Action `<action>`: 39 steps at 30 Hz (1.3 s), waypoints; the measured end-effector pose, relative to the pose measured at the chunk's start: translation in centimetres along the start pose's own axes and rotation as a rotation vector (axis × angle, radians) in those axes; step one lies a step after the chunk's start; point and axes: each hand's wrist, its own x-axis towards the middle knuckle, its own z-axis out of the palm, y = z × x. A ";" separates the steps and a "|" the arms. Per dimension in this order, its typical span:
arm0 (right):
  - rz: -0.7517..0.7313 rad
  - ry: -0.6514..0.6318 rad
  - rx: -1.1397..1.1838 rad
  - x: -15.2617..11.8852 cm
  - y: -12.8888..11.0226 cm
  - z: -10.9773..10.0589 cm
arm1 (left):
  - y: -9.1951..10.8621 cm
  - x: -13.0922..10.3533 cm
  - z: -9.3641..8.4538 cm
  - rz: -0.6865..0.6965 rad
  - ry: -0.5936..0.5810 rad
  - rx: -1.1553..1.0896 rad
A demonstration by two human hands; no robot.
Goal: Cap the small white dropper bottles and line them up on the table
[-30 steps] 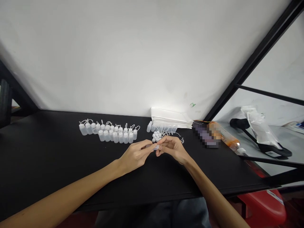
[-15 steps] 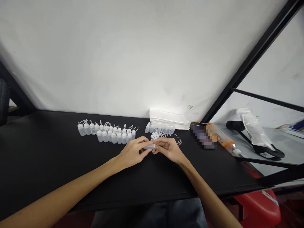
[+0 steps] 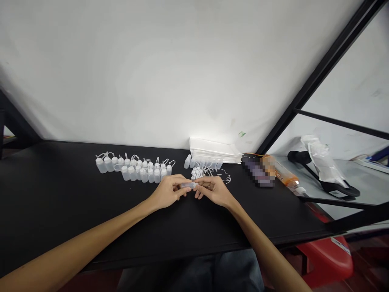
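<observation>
A small translucent squeeze bottle [image 3: 188, 185] lies sideways between my hands, its neck end pointing right. My left hand [image 3: 169, 190] is closed round the bottle's body, thumb below and fingers above. At the neck end, my right hand [image 3: 213, 190] pinches with thumb and fingertips; whether a small cap or tip is in that pinch is hidden. Just behind my right fingers is a cluster of small white caps [image 3: 197, 173]. Thin white looped straps or tubes [image 3: 223, 175] lie beside them. Farther left, capped bottles [image 3: 133, 173] stand in rows, several with curved white spouts.
Several small bottles [image 3: 191, 162] stand before a stack of white sheets or bags [image 3: 214, 151] at the wall. A blurred dark packet [image 3: 258, 172] and an orange-labelled drink bottle [image 3: 284, 176] lie right. Beyond the black frame are a plastic bag [image 3: 323, 162] and a red stool [image 3: 328, 261].
My left hand has shifted slightly left, so more of the bottle and its neck shows. My right fingers stay at the neck end. The whole view has shifted a little.
</observation>
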 end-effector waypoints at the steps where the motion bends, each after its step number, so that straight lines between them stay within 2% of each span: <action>1: 0.002 -0.016 0.007 0.0 0.0 0.0 | 0.0 0.0 0.0 0.002 0.000 -0.008; 6: 0.004 -0.042 0.062 0.0 -0.2 0.2 | 0.3 -0.1 -0.1 0.043 0.036 0.039; 16: 0.027 -0.066 0.107 -0.1 -0.2 0.2 | 0.0 -0.3 -0.1 0.256 0.040 0.337; 25: 0.028 -0.034 0.099 0.1 -0.6 0.1 | 0.6 -0.6 0.0 0.275 0.045 0.652; 31: -0.022 0.203 0.009 0.3 -0.3 -1.2 | 0.6 -0.5 0.0 0.165 0.079 0.563; 36: 0.020 0.134 -0.019 0.3 -0.3 -1.1 | 1.0 -0.3 -0.2 0.052 0.014 0.313; 39: 0.015 0.160 0.010 0.3 -0.6 -0.9 | 1.3 -0.3 0.0 -0.002 -0.044 0.125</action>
